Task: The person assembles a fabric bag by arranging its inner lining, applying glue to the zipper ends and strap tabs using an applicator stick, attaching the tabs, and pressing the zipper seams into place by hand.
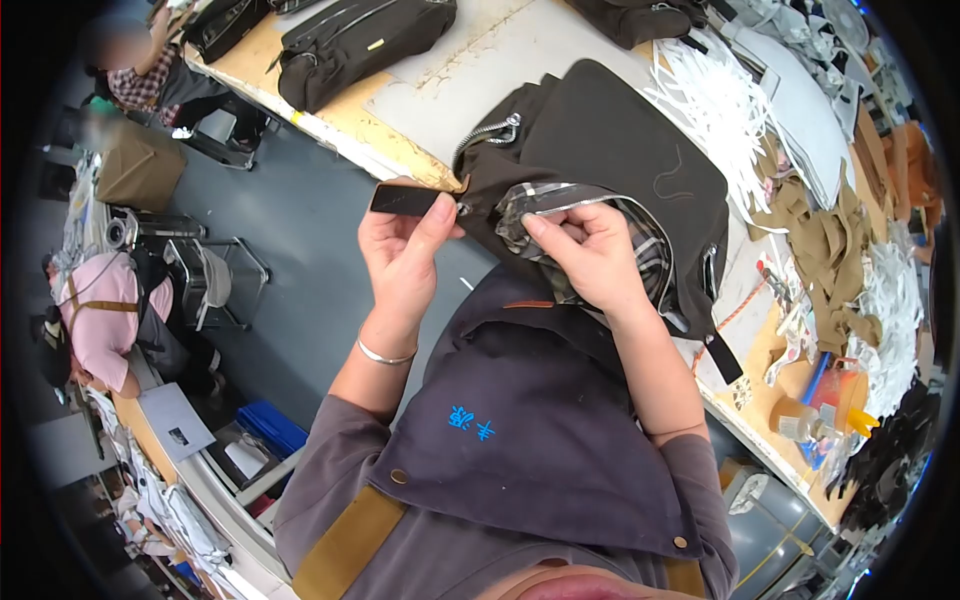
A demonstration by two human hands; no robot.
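A dark brown bag (pixel 625 125) lies on the table's near edge, its front zipper pocket gaping to show a plaid lining (pixel 648 245). My right hand (pixel 597 255) is at that pocket's opening, thumb and fingers pinching the lining close to the zipper edge. To the left, my left hand (pixel 408 245) grips a short black strap tab (pixel 405 199) that sticks out from the bag's side. A second zipper (pixel 490 132) curves along the bag's upper left. Another black strap end (pixel 724 360) hangs at the lower right.
More dark bags (pixel 365 45) lie along the table (pixel 425 140). White strips (pixel 705 100) and brown fabric pieces (pixel 825 250) are heaped at right, near bottles (pixel 795 418). At left, a person in pink (pixel 105 310) sits by another bench; a further person (pixel 145 85) sits behind.
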